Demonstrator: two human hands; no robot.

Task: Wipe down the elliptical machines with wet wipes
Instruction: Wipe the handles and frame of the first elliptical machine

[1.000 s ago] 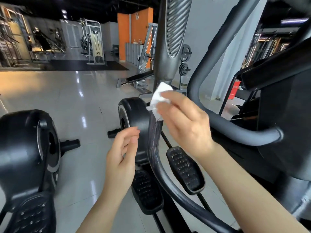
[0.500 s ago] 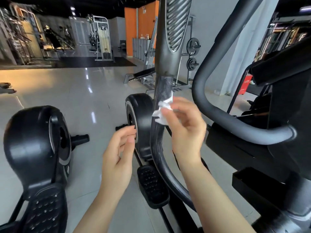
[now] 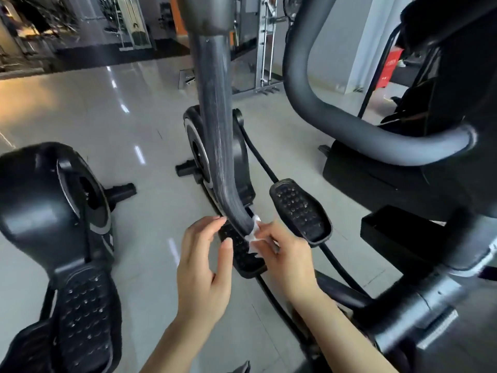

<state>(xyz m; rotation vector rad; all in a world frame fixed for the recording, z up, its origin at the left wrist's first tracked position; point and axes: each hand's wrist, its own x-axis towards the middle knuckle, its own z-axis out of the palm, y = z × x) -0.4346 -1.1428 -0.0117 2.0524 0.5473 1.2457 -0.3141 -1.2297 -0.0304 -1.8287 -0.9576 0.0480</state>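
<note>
We see the right hand (image 3: pixel 285 254) pinching a crumpled white wet wipe (image 3: pixel 254 232) between thumb and fingers, pressing it against the lower end of the dark curved swing arm (image 3: pixel 219 146) of the elliptical machine, just where that arm bends toward the pedals. The wipe is partly hidden by the fingers; only a small white wad and a hanging corner show. The left hand (image 3: pixel 204 267) hovers just beside it on the other side of the arm, holding nothing, fingers loosely curved and thumb raised, fingertips near the bar but whether they touch it we cannot tell. The swing arm's surface shows pale vertical streaks along its length. Below the hands lies a studded black pedal (image 3: pixel 242 254), partly covered by them; a second pedal (image 3: pixel 300 211) sits to the right, raised and tilted. Behind the arm stands the black flywheel housing (image 3: pixel 239 157) on the glossy grey floor (image 3: pixel 129 135). To the right curves a thick grey handlebar (image 3: pixel 349 130). At left is a neighbouring elliptical (image 3: pixel 51 205), with its own studded pedal in the near corner. Weight racks stand blurred in the far background.
</note>
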